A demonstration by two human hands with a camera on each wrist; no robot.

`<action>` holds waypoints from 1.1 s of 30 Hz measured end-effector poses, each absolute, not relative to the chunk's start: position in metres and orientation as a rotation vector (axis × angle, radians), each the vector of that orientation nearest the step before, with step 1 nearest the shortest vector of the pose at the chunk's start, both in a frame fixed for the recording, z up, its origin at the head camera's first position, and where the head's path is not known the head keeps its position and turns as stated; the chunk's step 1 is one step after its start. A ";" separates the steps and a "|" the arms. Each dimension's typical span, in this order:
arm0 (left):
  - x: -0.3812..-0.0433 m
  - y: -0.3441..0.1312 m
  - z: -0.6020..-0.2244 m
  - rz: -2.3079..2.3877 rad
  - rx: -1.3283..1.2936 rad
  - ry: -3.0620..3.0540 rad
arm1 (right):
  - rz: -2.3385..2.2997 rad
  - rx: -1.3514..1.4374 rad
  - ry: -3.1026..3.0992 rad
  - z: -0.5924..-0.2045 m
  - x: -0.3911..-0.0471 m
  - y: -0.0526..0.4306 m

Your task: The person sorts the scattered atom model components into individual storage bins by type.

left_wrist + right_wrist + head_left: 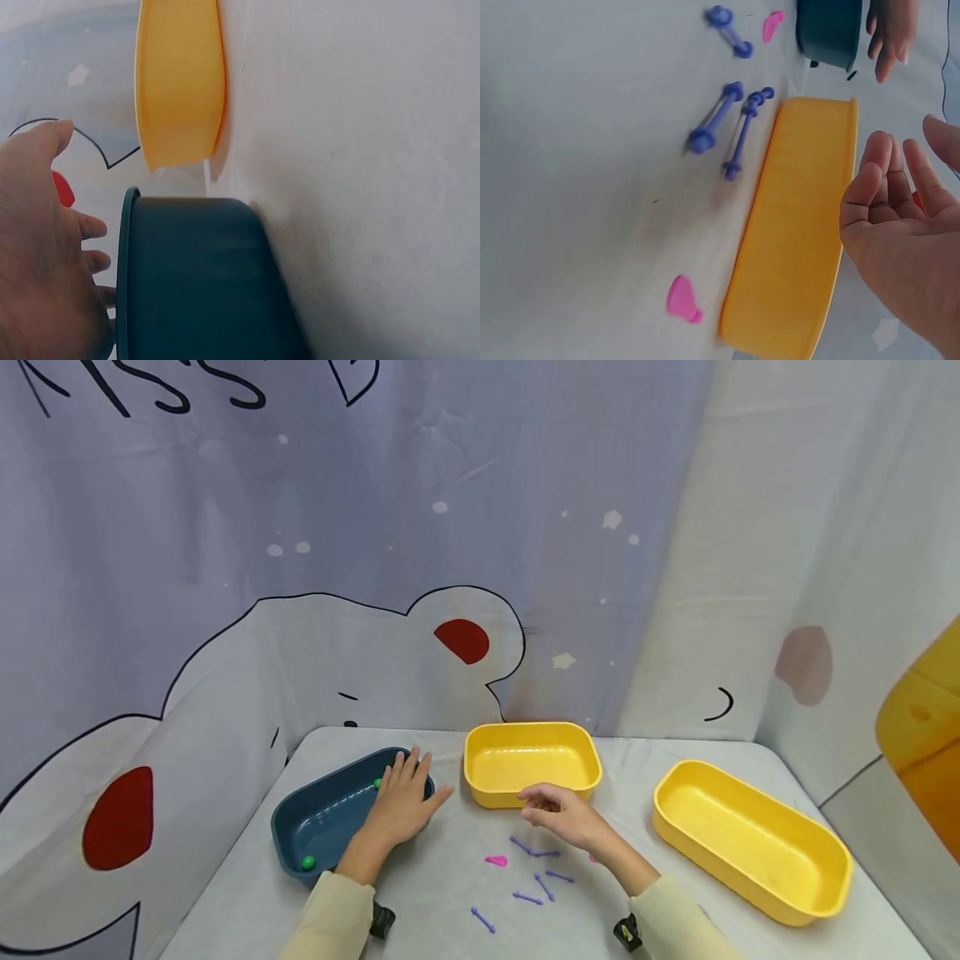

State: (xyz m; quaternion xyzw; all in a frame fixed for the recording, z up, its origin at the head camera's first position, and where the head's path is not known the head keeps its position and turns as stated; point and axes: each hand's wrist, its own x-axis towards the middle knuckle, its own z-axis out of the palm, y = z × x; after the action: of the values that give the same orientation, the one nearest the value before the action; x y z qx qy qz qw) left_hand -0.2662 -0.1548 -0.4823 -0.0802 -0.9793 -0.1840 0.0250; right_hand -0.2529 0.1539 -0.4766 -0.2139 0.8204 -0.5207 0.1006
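My left hand (401,802) hovers palm-down over the right end of the dark teal tray (288,852), its fingers stretched out. Two small green balls lie in that tray: one green ball (308,863) at the near end, another green ball (377,783) beside my fingers. Nothing shows in my right hand (562,814), whose fingers are loosely bent above the near rim of the middle yellow tray (495,798). Below it on the table lie several purple dumbbell-shaped sticks (718,120) and a pink spoon-shaped piece (497,861). Another pink piece (681,298) is mostly hidden by my right wrist in the head view.
A second yellow tray (738,870) stands at an angle on the right of the white-covered table (427,893). Behind the table hangs a printed curtain (375,527), close to the middle tray's back.
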 end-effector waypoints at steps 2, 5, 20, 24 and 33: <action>-0.269 -0.152 -0.483 -0.561 -0.254 -3.035 | -1.553 -0.647 2.418 -0.477 -0.253 0.156; -0.271 -0.149 -0.484 -0.568 -0.262 -3.038 | -1.568 -0.674 2.408 -0.478 -0.252 0.157; -0.292 -0.123 -0.492 -0.620 -0.300 -3.049 | -1.520 -0.683 2.446 -0.498 -0.247 0.178; -0.293 -0.116 -0.491 -0.610 -0.309 -3.062 | -1.489 -0.666 2.433 -0.501 -0.245 0.183; -0.299 -0.103 -0.494 -0.651 -0.349 -3.057 | -1.428 -0.640 2.434 -0.505 -0.242 0.193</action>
State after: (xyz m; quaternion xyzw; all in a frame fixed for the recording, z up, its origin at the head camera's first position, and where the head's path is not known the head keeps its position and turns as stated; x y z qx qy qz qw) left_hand -0.2987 -0.1027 -0.4937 -0.1110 -0.9720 -0.2069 -0.0019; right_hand -0.2422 0.1926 -0.5050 -0.2196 0.8346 -0.4898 0.1236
